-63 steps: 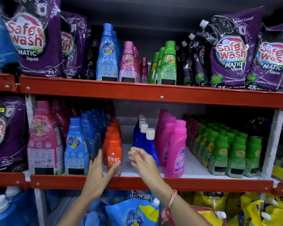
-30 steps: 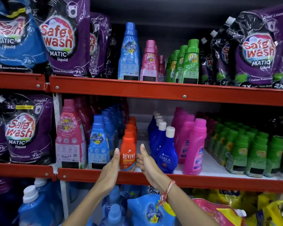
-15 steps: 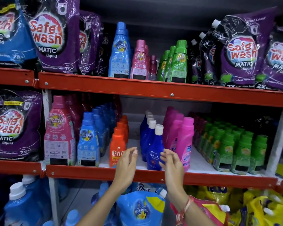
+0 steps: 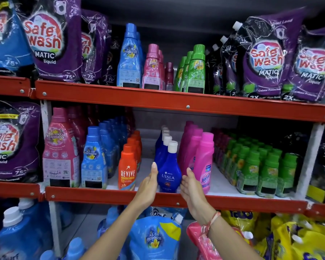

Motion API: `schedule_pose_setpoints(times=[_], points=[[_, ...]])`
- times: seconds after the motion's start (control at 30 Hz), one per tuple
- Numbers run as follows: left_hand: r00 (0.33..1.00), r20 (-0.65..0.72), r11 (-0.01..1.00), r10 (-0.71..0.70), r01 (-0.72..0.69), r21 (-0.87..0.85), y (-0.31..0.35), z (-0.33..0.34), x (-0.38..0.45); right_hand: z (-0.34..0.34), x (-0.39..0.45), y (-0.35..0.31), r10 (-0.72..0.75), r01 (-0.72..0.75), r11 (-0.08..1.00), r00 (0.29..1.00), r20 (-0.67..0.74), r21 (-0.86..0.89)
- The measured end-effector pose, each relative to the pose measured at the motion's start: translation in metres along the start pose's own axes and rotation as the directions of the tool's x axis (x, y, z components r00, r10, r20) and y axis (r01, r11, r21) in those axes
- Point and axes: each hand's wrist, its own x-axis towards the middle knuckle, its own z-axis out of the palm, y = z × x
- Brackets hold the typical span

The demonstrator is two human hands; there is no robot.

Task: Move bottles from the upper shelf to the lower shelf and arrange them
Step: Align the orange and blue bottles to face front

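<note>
Both hands are raised to the front edge of the lower shelf, palms facing each other, with the front Ujala bottle between them. The left hand stands flat and upright against the bottle's left side, fingers straight and together. The right hand is cupped at the bottle's right side, thumb up. Each grip is open: neither hand closes around the bottle, and whether the palms actually touch it cannot be told.

The Ujala bottle (dark blue, white cap) stands upright at the head of a single-file row of identical bottles running to the back of the shelf. Just to its left stands a row of orange Revive bottles; just to its right, a row of pink Vanish bottles. Further right are small green bottles in several rows.

On the upper shelf, blue, pink and green fabric-conditioner bottles stand upright between purple Safewash pouches.
</note>
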Motion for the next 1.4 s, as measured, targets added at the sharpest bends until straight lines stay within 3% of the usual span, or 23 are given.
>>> schedule_pose_setpoints(times=[0.23, 0.4, 0.67, 0.77, 0.87, 0.97, 1.07, 1.17, 1.27, 1.4], points=[[1.000, 0.011, 0.990, 0.018, -0.019, 0.142, 0.000, -0.008, -0.011, 0.005, 0.004, -0.007, 0.036, -0.036, 0.999, 0.997, 0.072, 0.009], [0.999, 0.022, 0.991, 0.041, -0.044, 0.123, 0.007, -0.008, -0.018, 0.004, 0.007, -0.006, 0.025, -0.023, 0.999, 0.993, 0.118, -0.022], [0.997, 0.059, 0.993, 0.042, -0.048, 0.106, 0.008, -0.006, -0.023, -0.001, 0.012, 0.002, -0.008, 0.016, 0.995, 0.997, 0.077, -0.103], [0.986, -0.063, 0.973, 0.151, -0.137, 0.187, 0.006, -0.001, -0.025, -0.009, 0.012, 0.002, -0.140, 0.133, 0.975, 0.990, -0.025, -0.177], [0.895, -0.276, 0.907, 0.349, -0.249, 0.339, 0.010, 0.009, -0.030, -0.030, 0.006, -0.008, -0.367, 0.352, 0.929, 0.914, -0.172, -0.112], [0.881, -0.225, 0.871, 0.416, -0.315, 0.377, 0.011, 0.024, -0.033, -0.059, 0.012, -0.015, -0.502, 0.461, 0.865, 0.807, -0.312, -0.199], [0.960, -0.017, 0.920, 0.279, -0.263, 0.289, 0.020, 0.045, -0.036, -0.078, 0.030, -0.014, -0.369, 0.315, 0.926, 0.872, -0.322, -0.209], [0.987, 0.117, 0.967, 0.110, -0.133, 0.217, 0.026, 0.065, -0.032, -0.085, 0.043, -0.015, -0.176, 0.123, 0.959, 0.965, -0.196, -0.255], [0.971, 0.240, 0.987, -0.007, -0.032, 0.159, 0.024, 0.079, -0.023, -0.084, 0.046, -0.015, -0.135, 0.101, 0.955, 0.986, -0.103, -0.280], [0.965, 0.253, 0.996, -0.073, 0.058, 0.066, 0.026, 0.085, -0.015, -0.085, 0.048, -0.011, -0.141, 0.123, 0.937, 0.989, -0.032, -0.327]])
